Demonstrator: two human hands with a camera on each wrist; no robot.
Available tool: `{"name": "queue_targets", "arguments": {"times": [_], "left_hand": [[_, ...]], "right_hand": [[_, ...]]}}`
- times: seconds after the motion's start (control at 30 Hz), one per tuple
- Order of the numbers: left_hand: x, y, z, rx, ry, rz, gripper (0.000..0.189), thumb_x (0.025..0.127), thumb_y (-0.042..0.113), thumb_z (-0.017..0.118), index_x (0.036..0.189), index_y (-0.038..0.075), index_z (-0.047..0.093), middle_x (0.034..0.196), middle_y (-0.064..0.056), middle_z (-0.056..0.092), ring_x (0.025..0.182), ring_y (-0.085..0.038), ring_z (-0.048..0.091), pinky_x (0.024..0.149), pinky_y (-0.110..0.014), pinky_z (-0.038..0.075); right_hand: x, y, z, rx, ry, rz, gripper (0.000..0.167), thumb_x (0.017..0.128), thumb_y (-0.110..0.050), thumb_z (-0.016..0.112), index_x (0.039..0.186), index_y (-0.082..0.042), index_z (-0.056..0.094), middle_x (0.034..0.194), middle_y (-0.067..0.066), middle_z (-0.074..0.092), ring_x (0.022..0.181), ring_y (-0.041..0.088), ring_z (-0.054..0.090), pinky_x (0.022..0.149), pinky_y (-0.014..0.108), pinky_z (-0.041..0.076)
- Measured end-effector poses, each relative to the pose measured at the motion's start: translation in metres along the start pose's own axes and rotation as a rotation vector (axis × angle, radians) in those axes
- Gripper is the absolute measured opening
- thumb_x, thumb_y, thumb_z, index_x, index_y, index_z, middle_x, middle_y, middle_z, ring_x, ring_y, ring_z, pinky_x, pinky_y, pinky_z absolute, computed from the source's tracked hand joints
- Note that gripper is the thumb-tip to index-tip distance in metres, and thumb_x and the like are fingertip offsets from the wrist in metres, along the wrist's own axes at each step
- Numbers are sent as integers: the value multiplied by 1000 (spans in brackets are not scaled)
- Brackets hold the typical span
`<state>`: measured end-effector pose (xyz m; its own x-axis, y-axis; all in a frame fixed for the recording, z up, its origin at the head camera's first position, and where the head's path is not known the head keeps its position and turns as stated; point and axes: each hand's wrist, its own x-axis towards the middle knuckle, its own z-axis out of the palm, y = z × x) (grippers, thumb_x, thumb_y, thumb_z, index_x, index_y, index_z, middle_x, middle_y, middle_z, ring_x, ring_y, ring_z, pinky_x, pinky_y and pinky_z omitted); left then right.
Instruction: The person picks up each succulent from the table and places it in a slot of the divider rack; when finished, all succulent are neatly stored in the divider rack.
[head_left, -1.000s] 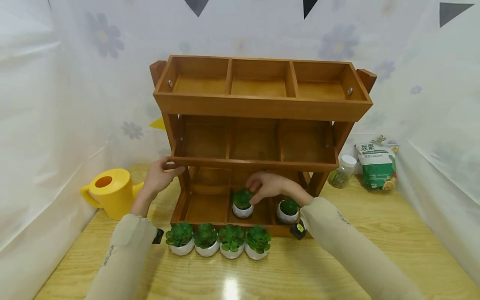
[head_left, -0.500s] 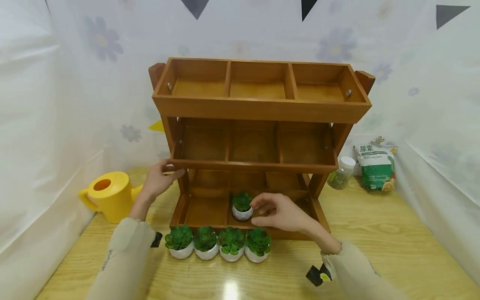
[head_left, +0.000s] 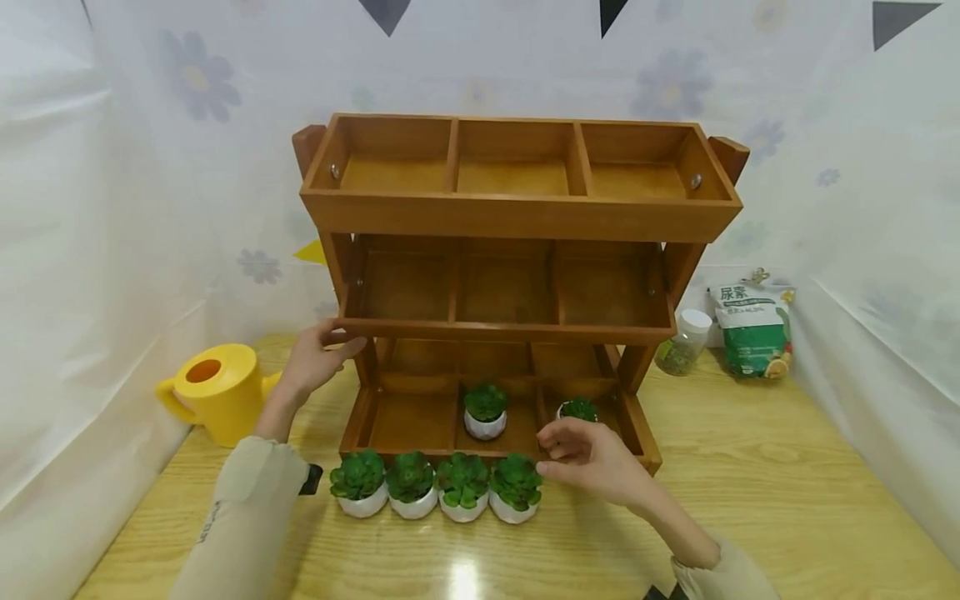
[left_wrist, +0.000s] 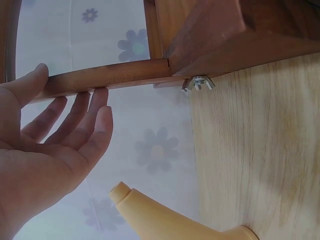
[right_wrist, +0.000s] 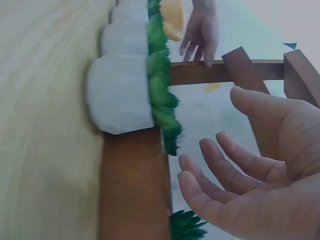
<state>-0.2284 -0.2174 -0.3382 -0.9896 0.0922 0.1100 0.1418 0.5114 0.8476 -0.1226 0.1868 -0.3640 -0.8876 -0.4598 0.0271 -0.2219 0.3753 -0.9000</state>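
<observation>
A three-tier wooden plant rack (head_left: 517, 215) stands in the middle of the head view. My left hand (head_left: 313, 360) holds its left upright, thumb on one side and fingertips on the other in the left wrist view. One potted succulent (head_left: 485, 410) sits in the bottom tier's middle compartment. Another small potted plant (head_left: 578, 409) is in the bottom right compartment, partly hidden behind my right hand (head_left: 596, 461). That hand holds nothing; its fingers are apart and loosely bent, close to the rightmost potted succulent (head_left: 515, 487) of a row in front of the rack.
A yellow watering can (head_left: 221, 392) stands at the left. At the right are a clear jar (head_left: 682, 343) with a white lid and a green and white bag (head_left: 752, 329). White sheeting (head_left: 480, 58) hangs behind and at both sides of the wooden table (head_left: 780, 483).
My right hand has drawn back from the bottom tier, moving toward the front and right. The plant in the right compartment shows above it again. My left hand keeps its hold.
</observation>
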Motion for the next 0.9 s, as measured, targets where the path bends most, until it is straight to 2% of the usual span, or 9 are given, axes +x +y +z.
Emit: {"name": "queue_targets", "arguments": {"times": [0.2, 0.4, 0.6, 0.77, 0.9], "left_hand": [[-1, 1, 1, 4, -3, -3, 54, 98, 31, 56, 141, 2, 42, 138, -27, 45, 119, -42, 51, 87, -50, 51], [0, 1, 1, 2, -4, -8, 55, 98, 32, 56, 142, 2, 41, 139, -28, 43, 120, -42, 50, 88, -52, 50], [0, 2, 1, 3, -2, -14, 55, 98, 32, 56, 141, 2, 42, 139, -28, 44, 120, -42, 50, 87, -49, 51], [-1, 3, 1, -4, -1, -20, 55, 97, 33, 57, 141, 3, 42, 139, -27, 44, 120, -42, 51, 88, -50, 51], [-1, 3, 1, -3, 5, -25, 55, 97, 33, 57, 141, 3, 43, 139, -27, 44, 120, -42, 51, 88, -50, 51]], "right_hand": [[-9, 18, 9, 22, -31, -4, 47, 80, -17, 79, 118, 4, 59, 113, 18, 61, 98, 35, 61, 79, 37, 54], [-12, 35, 21, -35, -36, 18, 61, 75, -18, 83, 126, 2, 57, 122, 19, 60, 103, 36, 61, 80, 43, 54], [-11, 38, 33, -139, -30, -9, 72, 74, -24, 84, 131, 5, 52, 123, 20, 60, 99, 31, 64, 79, 34, 54], [-8, 38, 42, -223, 34, -46, 77, 70, -30, 87, 128, 8, 53, 119, 19, 61, 87, 18, 63, 74, 28, 53], [-6, 38, 47, -270, 75, -62, 78, 67, -34, 88, 124, 9, 56, 112, 15, 63, 79, 14, 59, 66, 26, 51]]}}
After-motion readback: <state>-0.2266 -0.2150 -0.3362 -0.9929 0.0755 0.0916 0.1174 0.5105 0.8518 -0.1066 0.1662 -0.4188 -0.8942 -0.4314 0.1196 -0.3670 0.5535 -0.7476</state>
